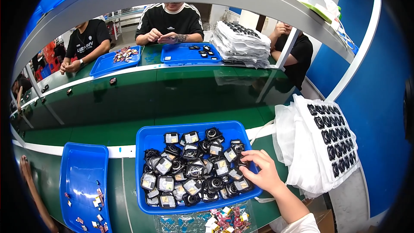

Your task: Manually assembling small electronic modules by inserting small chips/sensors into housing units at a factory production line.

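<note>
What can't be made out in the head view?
- Left hand: not identifiable; an arm at the lower left edge is mostly cut off.
- Right hand: fingertips dip among the black parts in the blue tray; grip unclear.
- Part details: too small.
- Clear tray: cut by the bottom edge.
- Co-workers' hands: work too small.

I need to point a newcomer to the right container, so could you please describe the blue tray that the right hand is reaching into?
On the near side of the green conveyor belt, directly ahead, sits the large blue tray. The right hand reaches over its right rim. Unlike the smaller blue tray to its left, which holds only a few scattered scraps, this one is heaped with small black parts.
</note>
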Demonstrator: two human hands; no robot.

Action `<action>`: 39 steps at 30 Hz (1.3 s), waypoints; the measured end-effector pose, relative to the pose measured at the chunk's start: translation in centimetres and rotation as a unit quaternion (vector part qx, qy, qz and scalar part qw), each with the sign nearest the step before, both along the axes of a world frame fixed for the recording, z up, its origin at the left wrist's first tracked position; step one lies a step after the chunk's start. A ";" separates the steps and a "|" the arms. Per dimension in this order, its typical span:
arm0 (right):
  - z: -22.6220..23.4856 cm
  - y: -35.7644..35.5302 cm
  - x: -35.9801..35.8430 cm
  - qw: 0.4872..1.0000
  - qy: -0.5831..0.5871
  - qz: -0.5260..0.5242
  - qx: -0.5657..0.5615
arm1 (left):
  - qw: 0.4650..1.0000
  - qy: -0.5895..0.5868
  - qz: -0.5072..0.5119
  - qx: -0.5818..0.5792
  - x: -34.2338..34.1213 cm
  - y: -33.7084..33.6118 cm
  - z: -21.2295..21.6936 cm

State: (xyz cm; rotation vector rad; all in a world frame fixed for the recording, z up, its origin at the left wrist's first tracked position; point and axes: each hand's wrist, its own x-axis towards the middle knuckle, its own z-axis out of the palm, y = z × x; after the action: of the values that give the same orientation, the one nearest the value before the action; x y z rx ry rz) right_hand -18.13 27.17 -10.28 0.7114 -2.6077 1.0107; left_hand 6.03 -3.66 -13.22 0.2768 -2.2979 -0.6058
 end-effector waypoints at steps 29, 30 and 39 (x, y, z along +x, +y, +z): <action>-0.2 0.1 0.3 0.999 0.035 -0.009 -0.009 | 1.000 -0.003 0.014 0.016 0.4 0.2 0.0; -0.1 0.0 0.3 1.000 0.001 -0.021 -0.018 | 1.000 -0.003 0.015 0.015 0.4 0.1 0.0; 0.7 0.7 0.3 0.999 0.009 0.032 0.020 | 1.000 -0.014 0.012 0.018 0.4 0.3 -0.1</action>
State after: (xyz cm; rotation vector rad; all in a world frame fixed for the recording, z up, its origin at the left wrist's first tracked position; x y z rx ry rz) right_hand -17.87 27.90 -9.60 0.8138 -2.6116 0.9670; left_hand 6.45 -3.39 -13.35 0.3313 -2.3082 -0.6344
